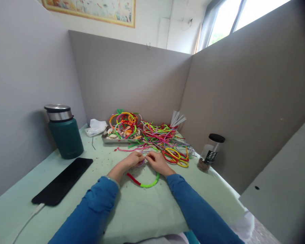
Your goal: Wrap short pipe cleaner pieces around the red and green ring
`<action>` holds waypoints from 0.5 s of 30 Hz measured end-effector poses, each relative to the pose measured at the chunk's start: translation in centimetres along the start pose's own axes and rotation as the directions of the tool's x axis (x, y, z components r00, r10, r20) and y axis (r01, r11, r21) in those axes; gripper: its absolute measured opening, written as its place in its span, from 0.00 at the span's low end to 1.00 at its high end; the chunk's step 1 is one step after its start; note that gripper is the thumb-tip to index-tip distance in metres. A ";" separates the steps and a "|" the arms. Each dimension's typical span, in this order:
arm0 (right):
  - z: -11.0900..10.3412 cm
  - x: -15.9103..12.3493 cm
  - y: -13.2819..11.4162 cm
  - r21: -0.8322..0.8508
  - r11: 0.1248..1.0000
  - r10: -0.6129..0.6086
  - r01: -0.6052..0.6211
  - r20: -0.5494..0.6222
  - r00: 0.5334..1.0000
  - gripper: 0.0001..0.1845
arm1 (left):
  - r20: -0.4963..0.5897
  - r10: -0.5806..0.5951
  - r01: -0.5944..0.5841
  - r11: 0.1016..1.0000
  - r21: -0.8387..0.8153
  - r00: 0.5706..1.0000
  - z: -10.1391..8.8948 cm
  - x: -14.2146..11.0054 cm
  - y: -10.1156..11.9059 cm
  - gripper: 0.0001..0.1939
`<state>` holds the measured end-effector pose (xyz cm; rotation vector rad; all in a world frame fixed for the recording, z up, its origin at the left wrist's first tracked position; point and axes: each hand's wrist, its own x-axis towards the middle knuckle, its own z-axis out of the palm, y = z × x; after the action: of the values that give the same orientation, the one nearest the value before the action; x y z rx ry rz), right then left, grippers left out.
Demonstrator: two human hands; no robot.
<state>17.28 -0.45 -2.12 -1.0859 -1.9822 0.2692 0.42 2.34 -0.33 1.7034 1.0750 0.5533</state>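
Note:
Over the middle of the table, my left hand (134, 158) and my right hand (156, 162) meet with their fingertips pinched close together. Between them is a light purple pipe cleaner (141, 164), partly covered by the left fingers. A curved band wrapped in fuzzy pipe cleaner (149, 185), bright green with a dark red end, lies below the hands and runs up beneath the right one. Exactly what the right fingertips pinch is too small to make out. Just beyond my right hand are scissors (176, 155) with red and yellow handles.
A metal tray (122, 140) at the back holds shells and colourful wrapped bands. Beside it spreads a heap of loose pipe cleaners (162, 134). A green bottle (66, 135) and black phone (63, 181) are left; a black-lidded jar (210, 152) stands right. Grey partitions (132, 74) surround the table.

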 end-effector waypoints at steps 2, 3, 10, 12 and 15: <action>0.0 0.0 0.0 0.002 1.000 0.002 -0.003 0.009 1.000 0.08 | 0.055 -0.033 0.038 0.995 -0.090 0.998 -0.1 -0.4 0.3 0.16; 0.0 -0.1 0.0 0.004 1.000 0.004 -0.004 0.011 1.000 0.09 | 0.077 -0.049 0.057 0.992 -0.114 0.996 -0.1 -0.6 0.5 0.16; -0.1 0.0 -0.1 0.047 0.999 -0.021 0.019 0.031 0.999 0.08 | 0.065 -0.064 0.073 0.987 -0.145 0.996 0.0 -0.7 0.8 0.17; -0.1 0.1 0.0 0.053 0.998 -0.022 0.020 0.039 0.999 0.08 | 0.035 -0.062 0.065 0.991 -0.120 0.997 0.1 -0.4 0.5 0.17; 0.0 0.1 0.3 0.057 0.998 -0.015 0.013 0.044 0.999 0.08 | -0.043 -0.045 0.043 0.997 -0.058 0.998 0.2 -0.1 0.3 0.15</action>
<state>17.39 -0.21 -2.24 -1.0377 -2.0087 0.3424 0.67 2.14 -0.17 1.6204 1.1155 0.5908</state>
